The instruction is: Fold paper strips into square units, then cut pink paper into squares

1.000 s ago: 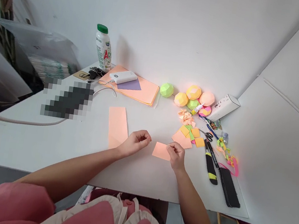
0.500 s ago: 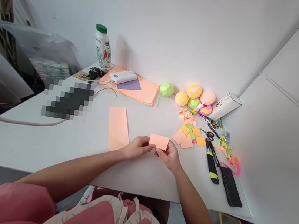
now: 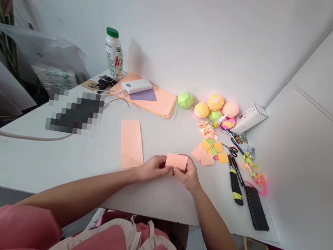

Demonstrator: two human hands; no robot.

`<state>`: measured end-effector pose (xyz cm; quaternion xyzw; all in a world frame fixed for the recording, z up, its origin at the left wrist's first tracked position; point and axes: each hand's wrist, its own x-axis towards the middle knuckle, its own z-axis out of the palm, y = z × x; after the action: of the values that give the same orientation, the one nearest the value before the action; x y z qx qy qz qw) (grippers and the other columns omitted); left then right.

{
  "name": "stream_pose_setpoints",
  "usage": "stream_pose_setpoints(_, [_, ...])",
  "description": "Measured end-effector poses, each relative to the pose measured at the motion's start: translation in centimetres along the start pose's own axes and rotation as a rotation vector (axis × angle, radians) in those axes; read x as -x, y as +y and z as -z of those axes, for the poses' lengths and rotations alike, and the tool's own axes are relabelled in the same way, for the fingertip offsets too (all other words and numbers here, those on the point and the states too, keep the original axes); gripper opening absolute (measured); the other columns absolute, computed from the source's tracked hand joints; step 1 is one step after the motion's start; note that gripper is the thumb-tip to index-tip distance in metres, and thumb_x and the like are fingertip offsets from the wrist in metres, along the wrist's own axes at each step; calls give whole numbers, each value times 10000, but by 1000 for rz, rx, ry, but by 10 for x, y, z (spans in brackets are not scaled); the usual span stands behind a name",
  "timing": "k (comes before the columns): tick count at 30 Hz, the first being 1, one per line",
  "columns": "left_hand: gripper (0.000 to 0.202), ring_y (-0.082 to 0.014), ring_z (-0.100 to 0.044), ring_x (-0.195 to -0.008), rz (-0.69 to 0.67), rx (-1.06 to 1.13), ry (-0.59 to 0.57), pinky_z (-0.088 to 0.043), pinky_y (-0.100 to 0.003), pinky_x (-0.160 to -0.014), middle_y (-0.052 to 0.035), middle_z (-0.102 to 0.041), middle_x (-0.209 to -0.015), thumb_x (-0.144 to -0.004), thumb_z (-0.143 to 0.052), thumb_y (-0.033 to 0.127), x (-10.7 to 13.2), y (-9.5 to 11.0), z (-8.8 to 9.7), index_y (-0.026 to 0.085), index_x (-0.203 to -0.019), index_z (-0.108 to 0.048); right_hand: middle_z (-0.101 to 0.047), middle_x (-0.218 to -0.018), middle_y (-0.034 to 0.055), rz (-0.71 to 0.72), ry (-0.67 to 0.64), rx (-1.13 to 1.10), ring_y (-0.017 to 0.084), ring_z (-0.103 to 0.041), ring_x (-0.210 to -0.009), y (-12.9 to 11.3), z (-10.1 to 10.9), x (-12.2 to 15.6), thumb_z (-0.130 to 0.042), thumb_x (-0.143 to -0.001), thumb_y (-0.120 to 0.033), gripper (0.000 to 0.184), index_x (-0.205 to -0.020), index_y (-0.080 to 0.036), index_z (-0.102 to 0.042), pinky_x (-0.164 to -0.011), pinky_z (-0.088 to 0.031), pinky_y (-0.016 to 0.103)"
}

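— How is the small peach paper (image 3: pixel 176 161) placed with respect to the hands?

— It is pinched at its lower edge between both: the left hand (image 3: pixel 153 168) is closed on the lower left corner, the right hand (image 3: pixel 188 175) on the lower right. Its long axis is laid left to right, and neither hand is nearer.

— And relative to that paper, what is found around it?

— A long peach strip (image 3: pixel 131 143), flat and matte, is seen just to its left on the white bench (image 3: pixel 55 154). To its right, cut squares (image 3: pixel 207 153) are scattered; beyond them, faceted paper balls (image 3: pixel 216 107). The paper is probably held slightly above the bench, though this cannot be confirmed.
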<state>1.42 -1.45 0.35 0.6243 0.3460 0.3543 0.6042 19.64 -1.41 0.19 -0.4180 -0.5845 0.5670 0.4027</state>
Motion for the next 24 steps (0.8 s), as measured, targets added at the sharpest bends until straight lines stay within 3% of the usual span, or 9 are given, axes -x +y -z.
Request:
stream_pose_setpoints(5, [182, -94, -442, -590, -3, 24, -7, -349, -205, -520, 11, -538, -685, -769, -572, 311, 1, 0, -2, 130, -787, -587, -584, -925, 14, -17, -1, 29, 125, -578, -705, -2, 0, 1, -667, -724, -200, 440, -1119, -243, -477, -601, -510, 280])
stream_pose_setpoints(12, [375, -118, -490, -623, 5, 34, 47, -386, -228, -553, -27, -606, -751, -762, -593, 418, 0, 3, 0, 105, -964, -634, -612, -829, -14, 56, 26, 47, 116, -570, -644, -7, 15, -2, -663, -716, -223, 446, -1113, -241, -462, -608, -496, 283])
stream_pose_setpoints(18, [421, -134, -515, -649, 20, 57, 74, -400, -248, -575, -55, -639, -809, -742, -613, 460, 0, 7, 1, 107, -969, -634, -538, -721, -52, 102, 72, 113, 110, -548, -597, -15, 28, -3, -650, -716, -206, 402, -1082, -245, -487, -586, -469, 273])
stream_pose_setpoints(22, [412, -128, -508, -621, 44, 38, 106, -389, -240, -542, -42, -633, -765, -735, -620, 465, 0, 6, 2, 110, -943, -642, -511, -684, -52, 143, 123, 75, 116, -528, -590, -17, 32, -6, -632, -750, -284, 337, -1061, -247, -506, -590, -485, 291])
stream_pose_setpoints(24, [394, -127, -513, -621, 32, 31, 109, -393, -236, -537, -40, -639, -767, -741, -618, 445, 0, 5, 1, 110, -946, -643, -542, -760, -25, 118, 81, 43, 134, -551, -668, -15, 29, -7, -650, -750, -339, 380, -1095, -253, -514, -596, -501, 297])
